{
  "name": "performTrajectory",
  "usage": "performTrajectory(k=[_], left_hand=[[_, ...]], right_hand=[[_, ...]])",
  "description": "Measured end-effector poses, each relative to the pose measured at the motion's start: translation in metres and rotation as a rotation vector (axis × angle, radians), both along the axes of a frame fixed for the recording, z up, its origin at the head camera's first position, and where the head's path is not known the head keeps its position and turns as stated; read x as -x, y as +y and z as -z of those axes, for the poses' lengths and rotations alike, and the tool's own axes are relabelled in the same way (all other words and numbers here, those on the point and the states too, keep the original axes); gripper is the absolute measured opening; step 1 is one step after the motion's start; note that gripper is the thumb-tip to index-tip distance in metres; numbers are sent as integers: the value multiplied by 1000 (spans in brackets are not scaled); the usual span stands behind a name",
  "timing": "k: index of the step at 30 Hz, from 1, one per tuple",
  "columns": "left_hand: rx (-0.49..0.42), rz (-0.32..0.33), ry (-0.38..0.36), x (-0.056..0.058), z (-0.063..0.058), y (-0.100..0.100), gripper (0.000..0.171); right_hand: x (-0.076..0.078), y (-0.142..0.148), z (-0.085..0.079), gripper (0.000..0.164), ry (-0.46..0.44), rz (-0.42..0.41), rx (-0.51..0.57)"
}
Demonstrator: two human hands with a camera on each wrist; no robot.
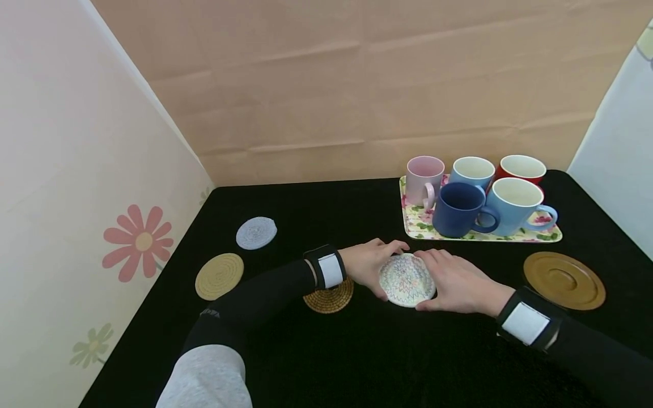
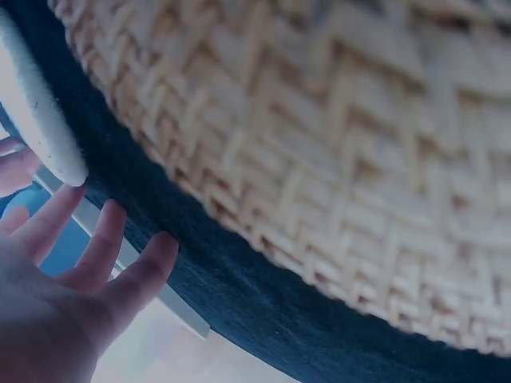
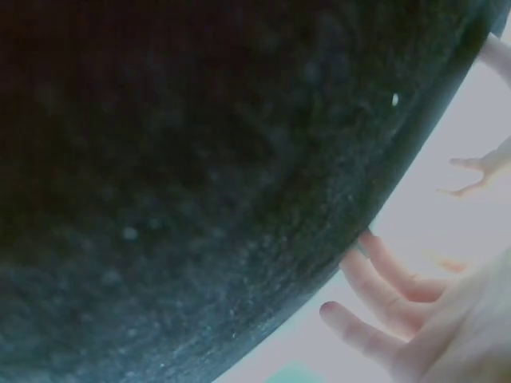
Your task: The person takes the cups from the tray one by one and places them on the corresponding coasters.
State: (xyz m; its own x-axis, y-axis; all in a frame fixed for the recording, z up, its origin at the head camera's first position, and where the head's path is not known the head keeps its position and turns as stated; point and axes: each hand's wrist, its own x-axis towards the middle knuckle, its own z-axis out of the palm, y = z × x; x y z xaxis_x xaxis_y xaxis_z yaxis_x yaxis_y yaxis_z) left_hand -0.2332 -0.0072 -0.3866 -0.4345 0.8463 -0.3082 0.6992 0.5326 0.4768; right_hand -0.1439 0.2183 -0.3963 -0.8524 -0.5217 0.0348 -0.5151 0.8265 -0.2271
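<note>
The white round coaster with multicoloured zigzag stitching (image 1: 406, 280) is just on the near side of the pink-and-green floral rectangular tray (image 1: 415, 224), toward its left end. Two hands hold it by opposite edges, probably to keep it level and steady; whether it touches the black cloth (image 1: 357, 357), I cannot tell. The left hand (image 1: 371, 263) is about half open, thumb and bent fingers round the coaster's left edge. The right hand (image 1: 456, 283) is similarly part open, its thumb at the near edge and its fingers at the far edge.

Five mugs in pink, red, dark blue and light blue (image 1: 457, 212) crowd the tray, presumably to stay together. Left of the tray and nearer lie a brown woven round coaster (image 1: 329, 300), partly hidden by the left wrist, a straw-yellow round coaster (image 1: 219, 276) and a pale blue-grey round coaster (image 1: 256, 233). A tan ringed disc (image 1: 564, 280) lies near the tray's right end.
</note>
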Motion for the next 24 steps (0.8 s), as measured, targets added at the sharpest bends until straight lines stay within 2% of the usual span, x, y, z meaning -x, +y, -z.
performTrajectory(k=[8,20,24], left_hand=[[-15,50,-16,-1,0,0,111],[11,30,-44,-4,-8,-2,107],[6,42,-47,-5,-9,-1,106]], right_hand=[[-7,-1,-1,115,11,30,-37],[-10,-3,-4,115,5,35,-46],[-11,-3,-3,116,3,41,-54]])
